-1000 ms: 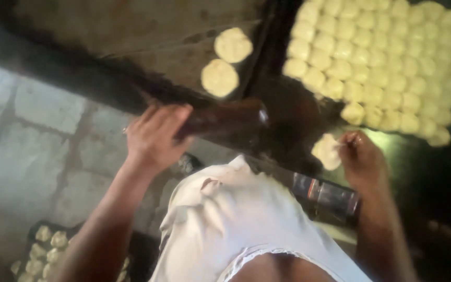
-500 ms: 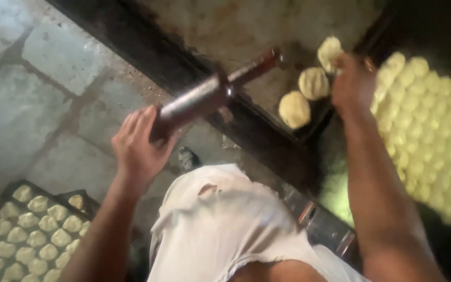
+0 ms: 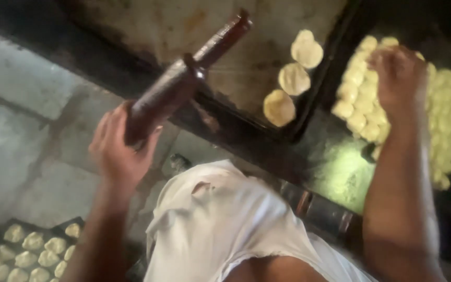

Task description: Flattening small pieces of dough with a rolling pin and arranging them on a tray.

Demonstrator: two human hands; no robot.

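The right hand (image 3: 400, 78) has gone off the dark baking tray (image 3: 335, 62) and now sits over the packed block of pale dough balls (image 3: 447, 104) to the tray's right; half a second ago it was at the tray, beside the flattened rounds. Three flattened dough discs (image 3: 293, 78) now lie in a slanted row at the tray's right edge, apart from either hand. So a round looks set down, and the hand is back at the supply, as I read it.

The right grip is curled downward with the fingers bunched on top of the dough balls; it is blurred, so I cannot tell whether it has closed on one or only touches them.

The left hand (image 3: 118, 151) is wrapped tight round the lower end of the dark rolling pin (image 3: 184, 83), fingers pressed together about it. The pin slants up and away from that grip, its far handle over the tray's bare, floured middle, clear of the discs, which lie well off to the right of its tip.

Below the left forearm, on the stone floor, another tray of dough pieces (image 3: 32, 250) shows at the bottom corner. A white shirt (image 3: 225, 230) fills the middle.
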